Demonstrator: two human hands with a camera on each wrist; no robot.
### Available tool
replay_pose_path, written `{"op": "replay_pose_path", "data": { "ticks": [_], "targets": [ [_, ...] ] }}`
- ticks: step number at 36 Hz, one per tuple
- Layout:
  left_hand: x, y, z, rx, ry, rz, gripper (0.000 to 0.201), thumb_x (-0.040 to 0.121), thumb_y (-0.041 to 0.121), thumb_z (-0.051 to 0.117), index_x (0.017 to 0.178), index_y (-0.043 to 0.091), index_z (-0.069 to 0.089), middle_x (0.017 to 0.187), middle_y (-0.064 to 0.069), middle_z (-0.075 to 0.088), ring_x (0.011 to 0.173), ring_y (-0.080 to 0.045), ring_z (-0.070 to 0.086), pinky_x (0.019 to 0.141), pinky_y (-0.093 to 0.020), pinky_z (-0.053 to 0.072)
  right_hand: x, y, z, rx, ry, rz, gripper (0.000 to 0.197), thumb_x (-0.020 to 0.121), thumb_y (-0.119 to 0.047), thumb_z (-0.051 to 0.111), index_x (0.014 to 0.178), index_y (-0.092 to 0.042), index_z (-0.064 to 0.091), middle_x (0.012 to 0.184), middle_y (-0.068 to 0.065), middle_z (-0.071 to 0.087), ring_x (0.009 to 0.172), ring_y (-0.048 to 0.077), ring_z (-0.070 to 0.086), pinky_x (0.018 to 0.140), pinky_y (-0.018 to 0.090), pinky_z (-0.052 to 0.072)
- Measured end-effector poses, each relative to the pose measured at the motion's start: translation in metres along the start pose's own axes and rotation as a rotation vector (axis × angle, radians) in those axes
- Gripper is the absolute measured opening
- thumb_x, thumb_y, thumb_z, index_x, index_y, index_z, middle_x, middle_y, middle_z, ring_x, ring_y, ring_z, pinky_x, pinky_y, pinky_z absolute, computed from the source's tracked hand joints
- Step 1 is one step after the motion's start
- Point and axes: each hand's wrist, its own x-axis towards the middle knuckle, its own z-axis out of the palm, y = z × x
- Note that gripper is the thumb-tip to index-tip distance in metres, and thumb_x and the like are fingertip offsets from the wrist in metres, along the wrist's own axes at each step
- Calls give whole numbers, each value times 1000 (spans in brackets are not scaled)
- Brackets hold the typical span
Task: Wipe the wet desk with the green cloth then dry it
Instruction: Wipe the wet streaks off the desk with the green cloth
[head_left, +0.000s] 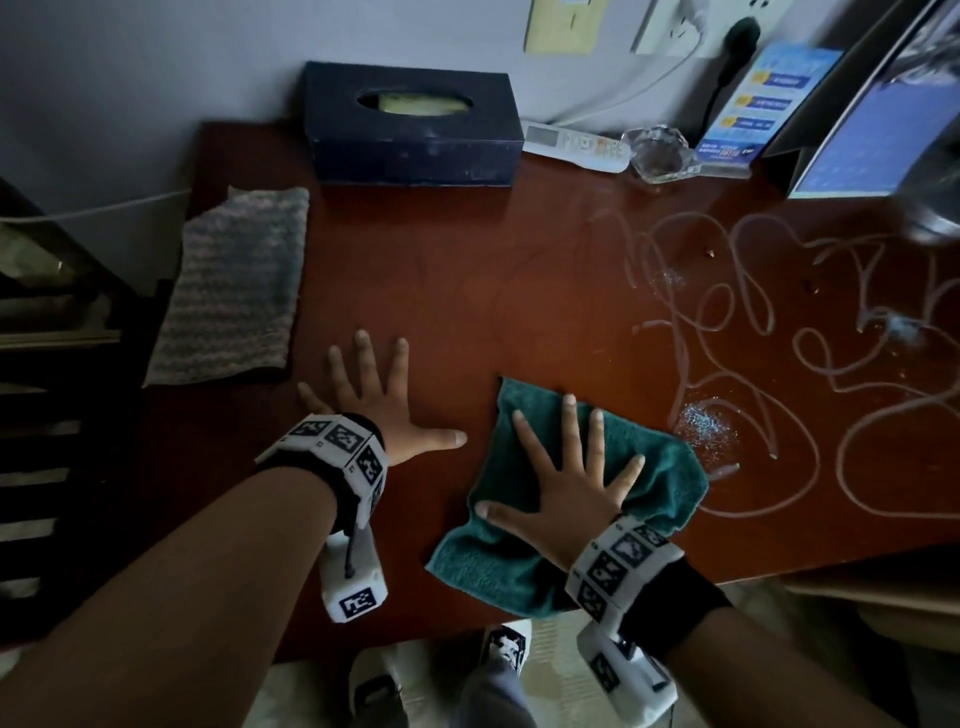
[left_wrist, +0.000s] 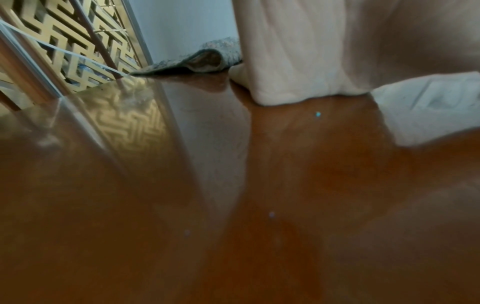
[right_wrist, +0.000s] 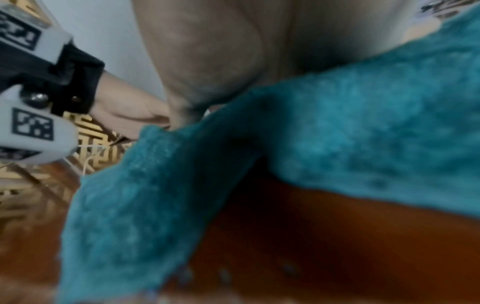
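Observation:
The green cloth (head_left: 654, 467) lies flat near the front edge of the reddish-brown desk (head_left: 467, 291). My right hand (head_left: 566, 473) presses down on it with fingers spread and straight. In the right wrist view the green cloth (right_wrist: 350, 127) fills the frame under my palm (right_wrist: 221, 51). My left hand (head_left: 379, 395) lies flat on the bare desk to the cloth's left, fingers spread, holding nothing. Wet squiggly streaks (head_left: 727, 322) and a foamy patch (head_left: 706, 426) cover the desk to the right of the cloth.
A grey striped cloth (head_left: 234, 291) lies at the desk's left edge, seen also as a grey cloth (left_wrist: 202, 59) in the left wrist view. A dark tissue box (head_left: 410, 124), a remote (head_left: 576, 145), a glass ashtray (head_left: 660, 153) and a leaflet stand (head_left: 753, 104) line the back.

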Motion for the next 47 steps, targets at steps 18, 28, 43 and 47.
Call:
{"op": "replay_pose_path", "data": {
  "ticks": [18,28,43,47],
  "targets": [
    [-6,26,-12,100,185,33,113,66,90,31,147,30,-20,153,-4,-31,141,-29,-25,107,-67,-8,-20,60,-9,-151,-56,-296,91,67,-87,39,129,-66,-24,142,-17,-46,130,15,-46,99,66,-27],
    [8,66,-14,121,185,193,79,86,74,18,145,38,-21,152,0,-33,141,-27,-27,109,-65,-9,-38,78,-5,-66,47,-158,105,66,-84,38,130,-51,-38,143,-9,-47,131,14,-44,103,52,-30],
    [32,110,-16,136,39,175,76,85,76,19,139,47,-26,146,1,-44,136,-31,-34,107,-64,-12,-38,100,1,-198,51,-85,83,76,-88,23,147,-44,20,156,4,24,140,26,21,102,58,11],
    [35,109,-15,140,22,169,77,83,78,15,137,48,-29,144,1,-46,136,-32,-35,107,-65,-11,-34,120,-6,-240,13,-155,82,76,-88,24,147,-46,19,156,4,24,141,26,19,99,61,14]
  ]
}}
